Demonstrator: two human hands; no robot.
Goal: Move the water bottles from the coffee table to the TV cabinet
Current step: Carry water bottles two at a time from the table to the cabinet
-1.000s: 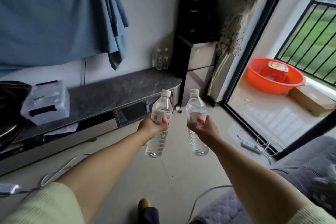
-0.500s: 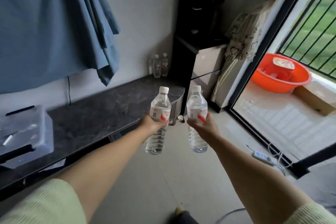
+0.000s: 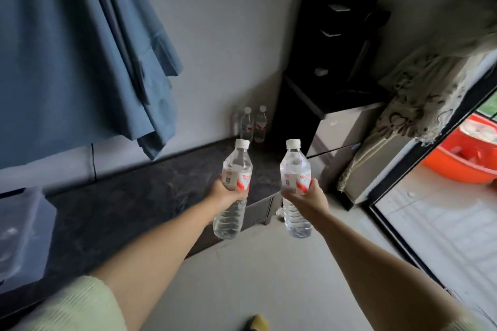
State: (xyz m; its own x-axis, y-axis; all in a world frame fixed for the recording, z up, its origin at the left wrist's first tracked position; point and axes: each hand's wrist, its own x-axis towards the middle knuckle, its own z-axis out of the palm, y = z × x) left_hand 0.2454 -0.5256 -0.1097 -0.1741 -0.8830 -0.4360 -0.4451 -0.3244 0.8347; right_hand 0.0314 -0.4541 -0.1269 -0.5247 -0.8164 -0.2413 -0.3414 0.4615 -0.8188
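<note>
Above the TV cabinet (image 3: pixel 150 196), two water bottles, one gripped in each hand: left hand (image 3: pixel 227 192), right hand (image 3: pixel 306 196).

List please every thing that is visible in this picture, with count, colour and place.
held water bottles: 2, clear, white caps, one per hand
standing water bottles: 2 plain, far end of cabinet top, by wall
TV cabinet: 1, dark marbled top, left
plastic box: 1, clear, on cabinet, left edge
curtain: 1, blue, upper left
basin: 1, orange, right, beyond door
left hand: grips a bottle
right hand: grips a bottle
</note>
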